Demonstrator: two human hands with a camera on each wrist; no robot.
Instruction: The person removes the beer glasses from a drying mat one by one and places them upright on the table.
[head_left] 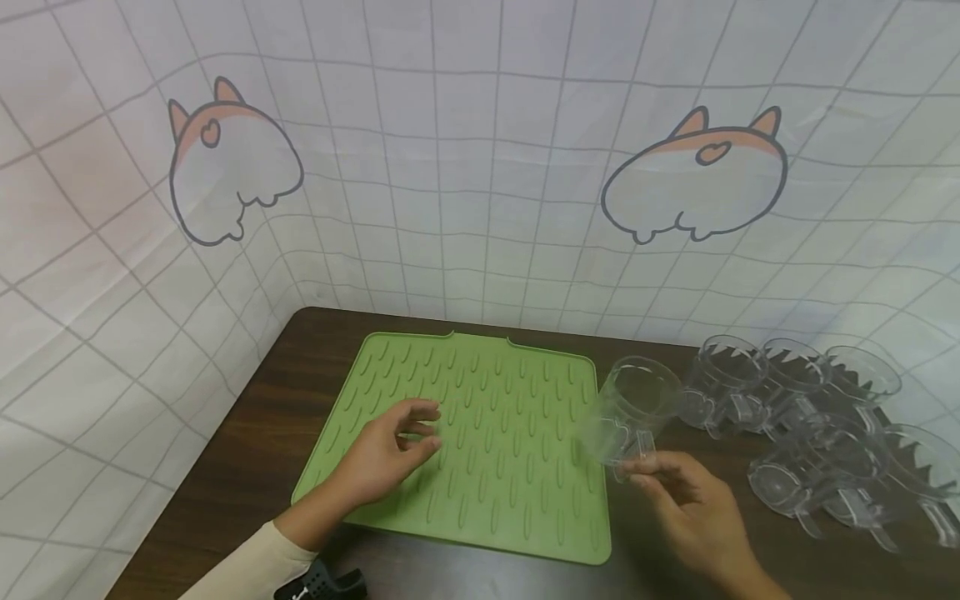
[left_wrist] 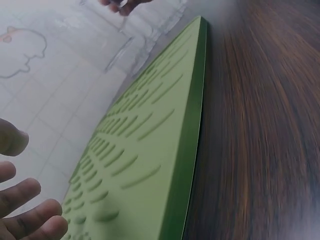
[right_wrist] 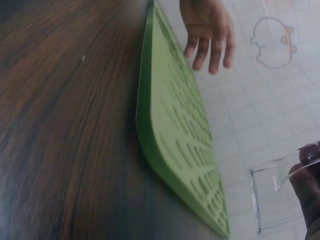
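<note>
A clear mug (head_left: 637, 400) is in my right hand (head_left: 697, 512), pinched by its handle between thumb and fingers. It is held up by the right edge of the green drying mat (head_left: 487, 533), mouth upward and somewhat tilted. In the right wrist view part of the clear mug (right_wrist: 270, 200) shows beside the fingers. Over the left part of the mat hovers my left hand (head_left: 386, 454), its fingers loosely bent with nothing between them. The left wrist view shows those fingers (left_wrist: 30, 200) apart from the mat's ridged surface.
Several more clear mugs (head_left: 787, 375) stand grouped on the right of the dark wooden table (head_left: 247, 450), handles toward me. A white gridded curtain (head_left: 480, 167) with cartoon animals hangs behind and along the sides.
</note>
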